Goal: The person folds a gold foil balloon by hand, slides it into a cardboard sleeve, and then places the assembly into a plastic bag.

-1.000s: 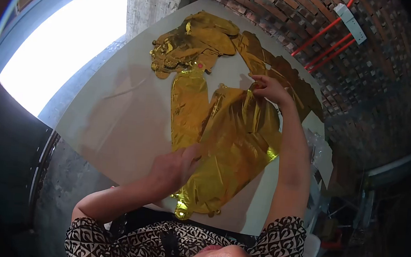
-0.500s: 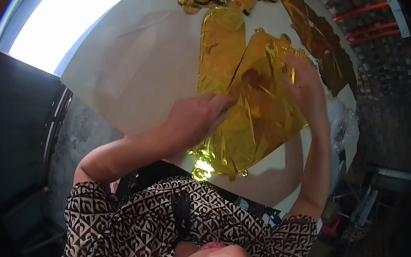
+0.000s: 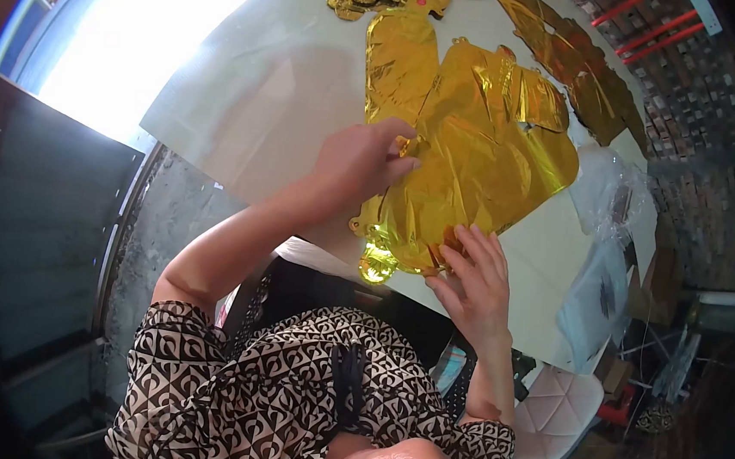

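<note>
Flat gold foil pieces, like uninflated balloons, lie overlapping on a pale table. My left hand (image 3: 362,162) is at the left side of the wide gold foil piece (image 3: 478,143), thumb and forefinger pinching a fold of it. The narrower gold foil piece (image 3: 400,64) lies partly under this one. My right hand (image 3: 477,286) rests at the near edge of the wide piece, fingers stretched out and slightly apart over the foil. A crumpled, shiny foil end (image 3: 376,260) sticks out at the table's near edge.
More gold foil pieces (image 3: 583,69) lie along the far right of the table (image 3: 238,124). Clear plastic bags (image 3: 603,192) sit at the right edge. A pale cushioned chair (image 3: 553,412) stands at the lower right. A bright window (image 3: 131,47) is at the left.
My right hand has come from the far right of the foil down to its near edge. The wide foil now lies spread differently, its right part folded. My left hand has moved slightly up.
</note>
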### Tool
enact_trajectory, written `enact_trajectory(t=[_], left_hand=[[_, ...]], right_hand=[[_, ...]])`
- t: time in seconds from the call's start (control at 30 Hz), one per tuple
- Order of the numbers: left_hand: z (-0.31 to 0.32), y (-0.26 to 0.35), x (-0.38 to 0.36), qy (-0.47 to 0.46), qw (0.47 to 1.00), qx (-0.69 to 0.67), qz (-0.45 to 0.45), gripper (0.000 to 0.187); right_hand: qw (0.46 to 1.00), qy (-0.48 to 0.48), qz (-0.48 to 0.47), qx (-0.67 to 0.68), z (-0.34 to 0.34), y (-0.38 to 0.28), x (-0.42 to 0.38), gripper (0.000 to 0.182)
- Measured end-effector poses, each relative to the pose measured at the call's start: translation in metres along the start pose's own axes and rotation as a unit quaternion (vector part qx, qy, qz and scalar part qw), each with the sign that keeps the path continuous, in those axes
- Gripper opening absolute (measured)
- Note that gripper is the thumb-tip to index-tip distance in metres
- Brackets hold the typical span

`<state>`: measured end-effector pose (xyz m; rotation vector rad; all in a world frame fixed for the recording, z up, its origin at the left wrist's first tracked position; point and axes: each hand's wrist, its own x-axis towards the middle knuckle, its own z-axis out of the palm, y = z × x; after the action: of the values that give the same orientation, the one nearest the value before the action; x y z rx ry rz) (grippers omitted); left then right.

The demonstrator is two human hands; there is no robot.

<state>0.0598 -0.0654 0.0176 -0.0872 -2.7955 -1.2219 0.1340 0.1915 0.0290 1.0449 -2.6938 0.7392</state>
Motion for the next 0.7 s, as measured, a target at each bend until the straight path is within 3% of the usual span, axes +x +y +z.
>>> enact_trajectory(t=[0.1, 0.2, 0.27, 0.37, 0.47, 0.7], left_hand=[[-0.010, 0.008, -0.002, -0.039, 0.997, -0.038, -0.046, 0.034], [-0.022, 0.007, -0.019, 0.041, 0.999, -0.035, 0.004, 0.030], [-0.035, 0.003, -0.048, 0.097, 0.979, 0.089, 0.154, 0.026], [-0.039, -0.009, -0.088, 0.035, 0.974, 0.097, 0.201, 0.022], [-0.032, -0.017, -0.104, 0.066, 0.956, 0.119, 0.259, 0.023], [-0.021, -0.033, -0.109, 0.065, 0.957, 0.120, 0.256, 0.028]], right_hand=[[1.000, 0.008, -0.004, -0.002, 0.002, 0.001, -0.002, 0.047], [1.000, 0.011, -0.013, 0.004, 0.000, 0.002, -0.004, 0.047], [1.000, 0.012, -0.016, 0.003, -0.003, 0.002, -0.007, 0.047], [1.000, 0.011, 0.003, 0.000, -0.005, 0.003, -0.009, 0.045], [0.999, 0.018, 0.024, 0.024, 0.001, 0.004, -0.008, 0.040], [1.000, 0.003, 0.021, 0.006, 0.005, -0.004, -0.001, 0.036]])
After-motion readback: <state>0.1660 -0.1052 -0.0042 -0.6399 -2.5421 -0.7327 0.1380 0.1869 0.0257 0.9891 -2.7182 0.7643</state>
